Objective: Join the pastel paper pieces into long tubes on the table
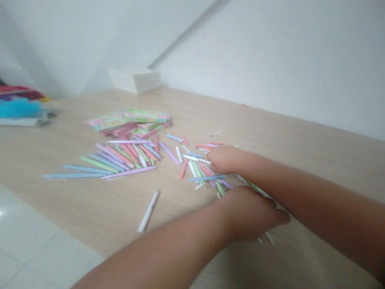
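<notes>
My right hand [224,158] reaches in from the right, over the far edge of a loose pile of pen parts [202,170] in white, green, coral, blue and purple. My left hand [255,210] lies nearer to me, its back turned to the camera, by the near side of the pile. Both hands are blurred and their fingers are hidden, so I cannot see what they hold, if anything. A green and white piece [257,188] shows between the hands. Thin white sticks [270,238] poke out below my left hand.
Pastel pens [126,156] lie fanned out at the left, before a stack of green and pink boxes [144,116]. A white pen [148,211] lies alone near my left forearm. A white box [135,80] stands by the wall. Blue and red items [21,106] are at far left.
</notes>
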`<control>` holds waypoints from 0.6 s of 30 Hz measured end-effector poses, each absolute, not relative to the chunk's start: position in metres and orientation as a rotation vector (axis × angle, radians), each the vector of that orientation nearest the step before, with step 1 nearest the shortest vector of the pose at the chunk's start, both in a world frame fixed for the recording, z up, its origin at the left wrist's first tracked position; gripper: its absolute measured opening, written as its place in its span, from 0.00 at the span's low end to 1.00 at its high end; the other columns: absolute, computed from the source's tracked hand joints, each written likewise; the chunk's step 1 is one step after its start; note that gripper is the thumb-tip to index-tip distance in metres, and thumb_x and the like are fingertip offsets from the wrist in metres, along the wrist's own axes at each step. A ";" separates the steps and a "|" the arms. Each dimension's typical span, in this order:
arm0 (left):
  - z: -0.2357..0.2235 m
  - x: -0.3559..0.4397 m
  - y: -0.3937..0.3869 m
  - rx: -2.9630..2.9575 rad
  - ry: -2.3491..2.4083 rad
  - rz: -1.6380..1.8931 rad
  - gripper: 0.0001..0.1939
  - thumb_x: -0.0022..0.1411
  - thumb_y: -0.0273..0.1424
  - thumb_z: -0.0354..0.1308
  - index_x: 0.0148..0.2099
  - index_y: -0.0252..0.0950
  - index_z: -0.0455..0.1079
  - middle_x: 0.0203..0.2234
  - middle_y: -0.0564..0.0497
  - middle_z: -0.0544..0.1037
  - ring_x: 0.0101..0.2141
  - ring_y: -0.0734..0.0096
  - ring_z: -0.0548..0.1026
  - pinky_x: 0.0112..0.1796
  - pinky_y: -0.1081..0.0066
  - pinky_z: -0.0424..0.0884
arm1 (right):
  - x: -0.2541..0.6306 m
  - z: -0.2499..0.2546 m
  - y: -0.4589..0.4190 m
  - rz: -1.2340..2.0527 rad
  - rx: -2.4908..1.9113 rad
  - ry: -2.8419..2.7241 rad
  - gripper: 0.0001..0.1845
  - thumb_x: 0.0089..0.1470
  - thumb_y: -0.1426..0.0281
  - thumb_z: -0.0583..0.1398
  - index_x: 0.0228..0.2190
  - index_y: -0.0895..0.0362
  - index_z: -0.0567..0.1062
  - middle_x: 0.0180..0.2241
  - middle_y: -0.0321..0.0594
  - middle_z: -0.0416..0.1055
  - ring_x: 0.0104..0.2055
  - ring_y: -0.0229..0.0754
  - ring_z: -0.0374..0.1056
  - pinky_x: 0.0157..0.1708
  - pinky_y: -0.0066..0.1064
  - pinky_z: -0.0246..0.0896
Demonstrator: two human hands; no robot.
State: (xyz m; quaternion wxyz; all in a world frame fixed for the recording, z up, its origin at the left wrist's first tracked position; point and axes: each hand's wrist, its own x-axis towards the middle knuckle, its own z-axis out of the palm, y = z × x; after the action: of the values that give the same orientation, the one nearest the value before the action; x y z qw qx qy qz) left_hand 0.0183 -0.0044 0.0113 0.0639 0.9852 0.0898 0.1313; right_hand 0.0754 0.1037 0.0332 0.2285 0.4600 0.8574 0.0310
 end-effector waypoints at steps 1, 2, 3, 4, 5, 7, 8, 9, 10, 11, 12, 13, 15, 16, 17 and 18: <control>0.009 0.018 -0.005 2.976 0.274 0.431 0.17 0.73 0.31 0.45 0.49 0.39 0.76 0.43 0.47 0.82 0.42 0.59 0.80 0.39 0.61 0.76 | 0.079 0.035 0.104 0.097 1.272 2.372 0.13 0.59 0.71 0.56 0.37 0.59 0.81 0.37 0.52 0.80 0.40 0.52 0.76 0.35 0.35 0.64; 0.006 0.018 -0.005 2.972 0.279 0.465 0.15 0.72 0.31 0.48 0.48 0.40 0.76 0.40 0.49 0.82 0.39 0.60 0.80 0.36 0.62 0.76 | 0.084 0.037 0.103 0.109 1.279 2.393 0.14 0.61 0.70 0.55 0.38 0.58 0.81 0.39 0.52 0.80 0.41 0.51 0.76 0.36 0.35 0.64; 0.003 0.018 -0.005 2.971 0.272 0.491 0.12 0.70 0.30 0.51 0.47 0.40 0.76 0.37 0.50 0.82 0.36 0.60 0.80 0.33 0.63 0.75 | 0.089 0.038 0.102 0.115 1.296 2.430 0.15 0.63 0.69 0.53 0.39 0.58 0.80 0.42 0.52 0.80 0.42 0.51 0.75 0.38 0.34 0.63; 0.000 0.019 -0.005 2.976 0.265 0.513 0.10 0.68 0.29 0.53 0.46 0.40 0.75 0.35 0.51 0.82 0.35 0.60 0.80 0.31 0.64 0.74 | 0.094 0.039 0.101 0.112 1.333 2.479 0.16 0.65 0.68 0.52 0.41 0.57 0.78 0.44 0.52 0.79 0.43 0.50 0.75 0.39 0.34 0.62; -0.002 0.019 -0.005 2.982 0.257 0.532 0.09 0.67 0.28 0.54 0.46 0.41 0.74 0.34 0.52 0.82 0.34 0.61 0.80 0.30 0.64 0.73 | 0.100 0.040 0.098 0.096 1.396 2.534 0.16 0.66 0.68 0.50 0.43 0.58 0.76 0.45 0.52 0.79 0.42 0.48 0.74 0.39 0.33 0.61; -0.005 0.020 -0.004 2.991 0.243 0.560 0.08 0.66 0.28 0.57 0.45 0.40 0.74 0.34 0.52 0.82 0.34 0.61 0.80 0.30 0.64 0.73 | 0.112 0.040 0.090 0.035 1.595 2.623 0.16 0.67 0.68 0.48 0.45 0.59 0.73 0.43 0.53 0.78 0.38 0.47 0.73 0.35 0.32 0.59; -0.006 0.020 -0.004 2.993 0.239 0.571 0.07 0.65 0.28 0.57 0.45 0.40 0.73 0.35 0.52 0.82 0.35 0.61 0.80 0.31 0.64 0.73 | 0.118 0.040 0.085 0.007 1.714 2.641 0.16 0.68 0.68 0.47 0.45 0.60 0.71 0.40 0.53 0.78 0.35 0.46 0.71 0.33 0.32 0.57; -0.007 0.019 -0.004 2.995 0.236 0.585 0.06 0.66 0.28 0.57 0.45 0.39 0.73 0.35 0.52 0.82 0.36 0.61 0.80 0.32 0.64 0.73 | 0.126 0.039 0.079 -0.007 1.830 2.638 0.16 0.68 0.66 0.46 0.45 0.60 0.70 0.38 0.52 0.78 0.32 0.46 0.70 0.30 0.32 0.56; -0.007 0.019 -0.005 2.996 0.233 0.596 0.06 0.66 0.28 0.57 0.44 0.38 0.73 0.36 0.51 0.82 0.37 0.60 0.80 0.33 0.63 0.73 | 0.135 0.038 0.074 -0.008 1.938 2.626 0.17 0.69 0.64 0.46 0.44 0.60 0.70 0.35 0.50 0.77 0.31 0.46 0.69 0.29 0.32 0.54; -0.008 0.019 -0.005 2.997 0.232 0.609 0.06 0.67 0.27 0.56 0.44 0.37 0.73 0.38 0.50 0.82 0.38 0.60 0.80 0.35 0.62 0.74 | 0.145 0.036 0.069 -0.005 2.036 2.612 0.18 0.69 0.62 0.46 0.44 0.59 0.70 0.33 0.48 0.76 0.30 0.46 0.68 0.28 0.32 0.52; -0.008 0.018 -0.005 2.998 0.231 0.621 0.06 0.67 0.27 0.55 0.44 0.37 0.72 0.39 0.50 0.82 0.39 0.60 0.80 0.37 0.61 0.74 | 0.157 0.033 0.065 0.003 2.129 2.592 0.18 0.68 0.60 0.47 0.43 0.58 0.70 0.31 0.46 0.75 0.29 0.46 0.68 0.27 0.33 0.51; -0.008 0.018 -0.005 3.000 0.228 0.626 0.07 0.68 0.26 0.54 0.45 0.37 0.72 0.40 0.50 0.82 0.40 0.60 0.80 0.39 0.60 0.74 | 0.171 0.029 0.062 0.008 2.216 2.567 0.18 0.67 0.58 0.48 0.42 0.57 0.71 0.29 0.44 0.75 0.29 0.46 0.67 0.26 0.33 0.51; -0.009 0.018 -0.006 3.005 0.233 0.615 0.08 0.69 0.26 0.52 0.46 0.36 0.72 0.41 0.49 0.82 0.41 0.60 0.80 0.40 0.59 0.74 | 0.201 0.018 0.059 0.022 2.381 2.490 0.19 0.66 0.57 0.49 0.39 0.55 0.73 0.26 0.42 0.73 0.28 0.46 0.66 0.27 0.33 0.51; -0.009 0.018 -0.006 3.007 0.239 0.608 0.08 0.69 0.26 0.52 0.46 0.36 0.72 0.41 0.49 0.82 0.41 0.61 0.80 0.41 0.60 0.74 | 0.218 0.010 0.059 0.033 2.449 2.448 0.20 0.66 0.57 0.48 0.38 0.55 0.75 0.27 0.43 0.74 0.29 0.47 0.67 0.28 0.33 0.53; -0.010 0.018 -0.006 3.009 0.242 0.603 0.08 0.69 0.27 0.52 0.46 0.36 0.72 0.41 0.49 0.82 0.41 0.61 0.80 0.40 0.60 0.74 | 0.233 0.002 0.060 0.042 2.534 2.390 0.22 0.66 0.56 0.48 0.38 0.55 0.76 0.28 0.44 0.75 0.31 0.48 0.69 0.30 0.34 0.55; -0.010 0.018 -0.006 3.010 0.246 0.598 0.08 0.69 0.27 0.52 0.47 0.36 0.71 0.41 0.49 0.82 0.41 0.61 0.80 0.40 0.60 0.74 | 0.247 -0.006 0.061 0.014 2.610 2.342 0.22 0.66 0.56 0.48 0.40 0.55 0.77 0.32 0.46 0.77 0.35 0.50 0.71 0.33 0.35 0.57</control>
State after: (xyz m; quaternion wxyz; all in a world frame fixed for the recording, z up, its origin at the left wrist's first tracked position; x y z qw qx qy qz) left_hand 0.0181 -0.0062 -0.0098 0.0316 0.9772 0.0798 0.1940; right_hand 0.2471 0.0612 -0.0062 -0.1816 0.7319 0.6567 0.0038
